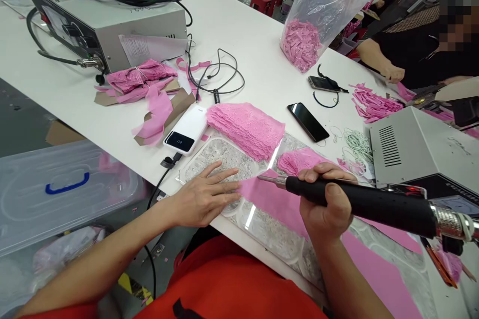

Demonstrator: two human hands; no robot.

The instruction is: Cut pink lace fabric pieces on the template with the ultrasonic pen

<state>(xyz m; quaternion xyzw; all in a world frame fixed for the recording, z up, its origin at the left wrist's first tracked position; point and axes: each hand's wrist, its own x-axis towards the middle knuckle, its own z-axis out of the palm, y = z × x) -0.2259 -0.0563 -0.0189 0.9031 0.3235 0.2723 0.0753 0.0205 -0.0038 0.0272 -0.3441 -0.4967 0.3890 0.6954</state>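
Observation:
My right hand [329, 199] is wrapped round the black handle of an ultrasonic welding gun [359, 202]. Its metal tip points left and meets a pink fabric strip [277, 204] near the strip's left end. My left hand [211, 193] lies flat with fingers stretched out, the fingertips on that end of the strip. Beneath the fabric is a clear patterned mat [265, 234] on the table. A stack of pink lace pieces [247, 127] lies just beyond my left hand, and a smaller pink pile [299, 159] sits behind the tool's tip.
A white power bank [186, 128] with a cable and a phone [308, 122] lie on the white table. Grey machine boxes [142, 30] [422, 149] stand left and right. A bag of pink pieces [301, 42] stands behind. Another person's hand [392, 74] is at far right.

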